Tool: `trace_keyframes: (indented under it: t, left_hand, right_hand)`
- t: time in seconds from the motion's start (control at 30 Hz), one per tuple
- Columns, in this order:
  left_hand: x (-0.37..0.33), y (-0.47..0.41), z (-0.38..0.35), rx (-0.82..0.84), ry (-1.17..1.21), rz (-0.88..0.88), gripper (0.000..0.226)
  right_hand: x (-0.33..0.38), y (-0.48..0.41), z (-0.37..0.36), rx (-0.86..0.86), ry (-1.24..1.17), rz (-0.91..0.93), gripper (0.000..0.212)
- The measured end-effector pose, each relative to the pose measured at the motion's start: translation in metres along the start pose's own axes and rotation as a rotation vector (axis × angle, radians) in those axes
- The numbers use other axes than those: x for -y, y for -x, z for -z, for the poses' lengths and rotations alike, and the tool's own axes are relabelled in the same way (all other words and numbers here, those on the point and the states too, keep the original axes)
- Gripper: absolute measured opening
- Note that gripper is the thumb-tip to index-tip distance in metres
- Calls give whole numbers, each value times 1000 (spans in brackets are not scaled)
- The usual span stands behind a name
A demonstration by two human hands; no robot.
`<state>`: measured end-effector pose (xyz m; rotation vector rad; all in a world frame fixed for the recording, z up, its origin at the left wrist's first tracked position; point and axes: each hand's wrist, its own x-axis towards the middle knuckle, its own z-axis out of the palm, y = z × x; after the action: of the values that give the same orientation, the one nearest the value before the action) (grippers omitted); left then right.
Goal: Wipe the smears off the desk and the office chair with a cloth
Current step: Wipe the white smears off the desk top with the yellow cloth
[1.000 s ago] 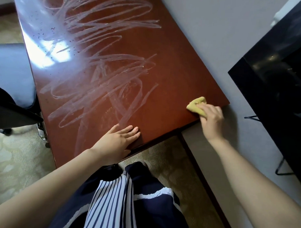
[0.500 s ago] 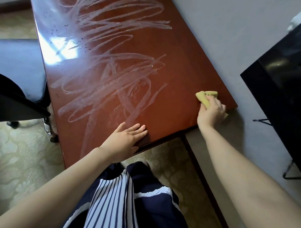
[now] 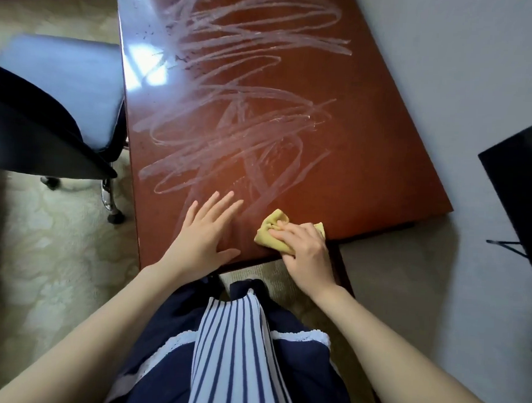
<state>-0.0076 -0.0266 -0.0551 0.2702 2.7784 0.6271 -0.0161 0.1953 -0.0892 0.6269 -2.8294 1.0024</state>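
Note:
A glossy red-brown desk fills the upper middle of the view. White scribbled smears cover most of its top. My right hand presses a crumpled yellow cloth flat on the desk near its front edge. Just left of the cloth, my left hand lies flat on the desk with fingers spread, holding nothing. The office chair, with a grey-blue seat and black back, stands at the desk's left side.
A black flat screen on thin black legs stands at the right against the grey wall. Patterned cream carpet lies under the chair and desk. Chair castors sit close to the desk's left edge.
My right hand has carried the cloth left along the front edge, from the desk's right corner to just beside my left hand. The left hand stays flat in place.

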Motion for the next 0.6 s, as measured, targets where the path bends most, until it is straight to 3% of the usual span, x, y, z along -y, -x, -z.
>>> trace_keyframes:
  t: [0.27,0.43,0.6]
  left_hand:
    - [48,55,3,-22,134,581,139]
    - [74,89,-3,30,198,704,144]
    - [83,104,-7,60,310,750,129]
  right_hand:
    - [20,-25,-18,291,-37,330,39]
    - [52,-51,-40,418,-78,503,35]
    - [99,-66,-70,579,-77,620,24]
